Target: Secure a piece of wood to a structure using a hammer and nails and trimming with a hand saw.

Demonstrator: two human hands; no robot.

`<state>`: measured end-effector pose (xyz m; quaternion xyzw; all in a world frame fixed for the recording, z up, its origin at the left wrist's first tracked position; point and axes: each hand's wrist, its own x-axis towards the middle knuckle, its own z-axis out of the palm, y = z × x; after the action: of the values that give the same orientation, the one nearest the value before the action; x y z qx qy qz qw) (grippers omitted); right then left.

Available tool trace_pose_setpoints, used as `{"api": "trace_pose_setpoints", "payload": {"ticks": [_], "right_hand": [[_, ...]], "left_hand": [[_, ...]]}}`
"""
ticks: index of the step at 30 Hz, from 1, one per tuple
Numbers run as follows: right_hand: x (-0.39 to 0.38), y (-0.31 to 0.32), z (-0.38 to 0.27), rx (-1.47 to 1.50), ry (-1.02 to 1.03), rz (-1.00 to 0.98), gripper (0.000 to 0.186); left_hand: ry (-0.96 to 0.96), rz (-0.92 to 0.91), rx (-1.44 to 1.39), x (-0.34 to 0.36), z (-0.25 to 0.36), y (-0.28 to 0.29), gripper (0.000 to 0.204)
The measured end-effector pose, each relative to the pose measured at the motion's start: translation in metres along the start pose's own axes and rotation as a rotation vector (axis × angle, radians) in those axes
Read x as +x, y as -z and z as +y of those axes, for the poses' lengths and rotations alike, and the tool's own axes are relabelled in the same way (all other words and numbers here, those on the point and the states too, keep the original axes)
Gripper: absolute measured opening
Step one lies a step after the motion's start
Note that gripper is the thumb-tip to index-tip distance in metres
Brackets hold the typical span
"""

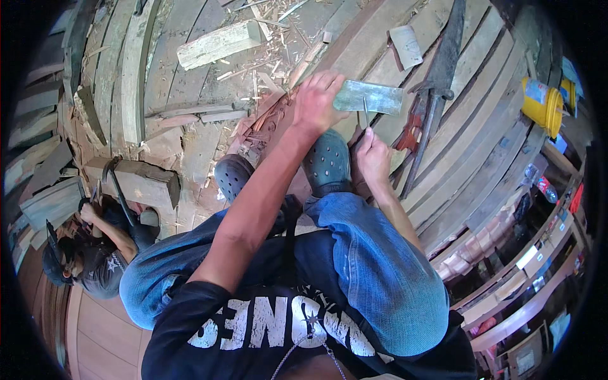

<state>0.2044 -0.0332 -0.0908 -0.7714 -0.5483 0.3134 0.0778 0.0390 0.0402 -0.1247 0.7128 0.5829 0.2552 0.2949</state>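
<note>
Blue jeans are showing nearest. Past them, the right hand is pinching a slim tool between its fingers, and the left hand is clamping its fingers on the left end of a shiny rectangular plate above the plank floor, the tool's tip overlapping it. Farther out, a yellow container is sitting near the floor's right edge.

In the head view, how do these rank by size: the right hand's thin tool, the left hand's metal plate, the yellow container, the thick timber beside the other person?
Largest: thick timber
Next: metal plate and yellow container, too alike to rank
Smallest: thin tool
</note>
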Motion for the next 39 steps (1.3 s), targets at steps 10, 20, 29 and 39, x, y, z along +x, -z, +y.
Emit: {"api": "trace_pose_setpoints", "payload": {"ticks": [10,20,29,39], "right_hand": [[0.004,0.003,-0.016,0.022,-0.036,0.001,0.038],[-0.007,-0.014,0.000,0.058,0.004,0.091,0.044],[-0.013,-0.010,0.004,0.172,-0.128,-0.062,0.044],[0.009,0.008,-0.018,0.379,-0.330,-0.306,0.033]], "left_hand": [[0.118,-0.052,0.044,-0.001,0.006,0.003,0.069],[0.064,0.021,0.012,0.005,0.005,0.003,0.067],[0.132,-0.017,0.002,-0.004,0.006,0.002,0.070],[0.074,0.010,0.005,-0.002,0.002,0.000,0.070]]}}
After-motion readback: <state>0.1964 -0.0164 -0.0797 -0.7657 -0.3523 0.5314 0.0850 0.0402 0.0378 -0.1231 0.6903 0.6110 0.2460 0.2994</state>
